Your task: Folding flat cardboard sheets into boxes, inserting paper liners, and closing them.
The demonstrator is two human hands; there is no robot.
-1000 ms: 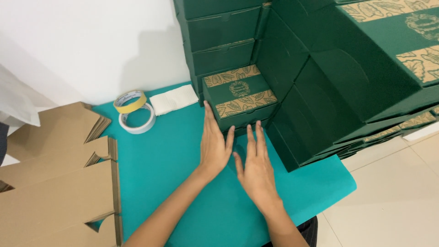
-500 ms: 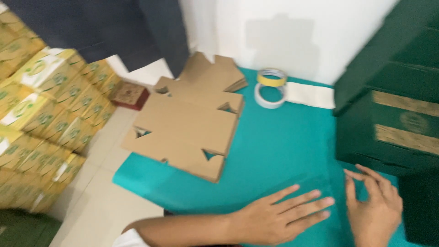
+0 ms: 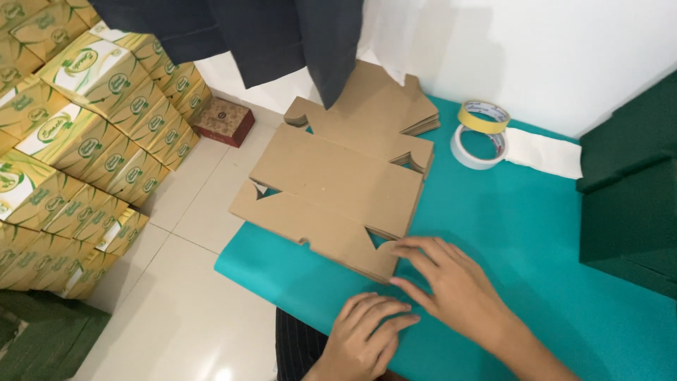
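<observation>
A stack of flat brown die-cut cardboard blanks (image 3: 338, 183) lies on the left part of a teal table (image 3: 536, 233) and overhangs its left edge. My right hand (image 3: 451, 282) reaches in from the lower right, fingers spread, its fingertips touching the near corner of the top blank. My left hand (image 3: 367, 331) rests flat on the teal surface just in front of it, close to the table's near edge, holding nothing.
A yellow tape roll (image 3: 485, 113) leans on a white tape roll (image 3: 472, 148) beside a white folded sheet (image 3: 543, 152). Dark green boxes (image 3: 627, 204) stand at the right. Yellow-green cartons (image 3: 77, 134) are piled on the tiled floor at left, near a small reddish box (image 3: 224, 120). Dark cloth (image 3: 282, 35) hangs above.
The view has swung left, away from the green boxes. Both hands have moved left across the teal table, and my right hand now touches the cardboard stack.
</observation>
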